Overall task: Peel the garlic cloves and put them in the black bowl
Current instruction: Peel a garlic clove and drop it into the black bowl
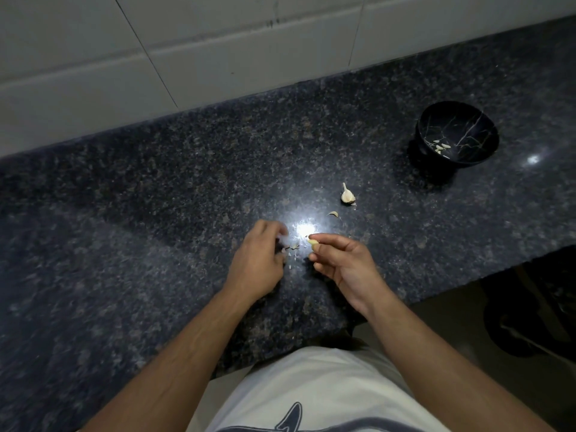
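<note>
My right hand (343,263) pinches a pale garlic clove (313,242) between thumb and fingertips, just above the dark granite counter. My left hand (260,260) is beside it, a little to the left, fingers curled and blurred over bits of peel (293,247); whether it holds anything is unclear. The rest of the garlic bulb (347,195) lies farther back, with a loose piece of garlic (333,214) between it and my hands. The black bowl (458,135) with pale vein lines stands at the far right and holds several peeled cloves (441,147).
The granite counter (156,213) runs to a white tiled wall (187,42) at the back. Its front edge lies close to my body and steps away at the right, where the floor and a dark object (536,313) show. A bright light glare (305,228) sits by my hands.
</note>
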